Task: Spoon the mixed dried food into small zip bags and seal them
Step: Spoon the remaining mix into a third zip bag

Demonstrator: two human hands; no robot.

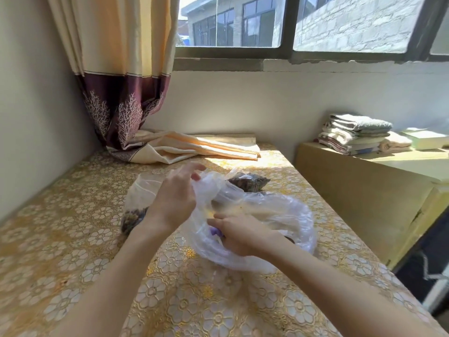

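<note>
A large clear plastic bag [269, 215] of pale dried food lies crumpled on the table [73, 239]. My left hand [175, 198] pinches its raised upper edge. Inside the bag's mouth my right hand [240, 234] grips a purple spoon handle [215, 231]; the spoon's bowl is hidden. Left of my left wrist stands a small zip bag [136, 205], open at the top, with dark dried food in its bottom. A filled small bag of dark dried food [249, 182] lies behind the large bag.
The table carries a yellow floral cloth. A curtain's end [184, 147] lies on the table at the back. To the right is a lower yellow cabinet [364, 190] with folded towels [352, 132]. A wall stands on the left, a window behind.
</note>
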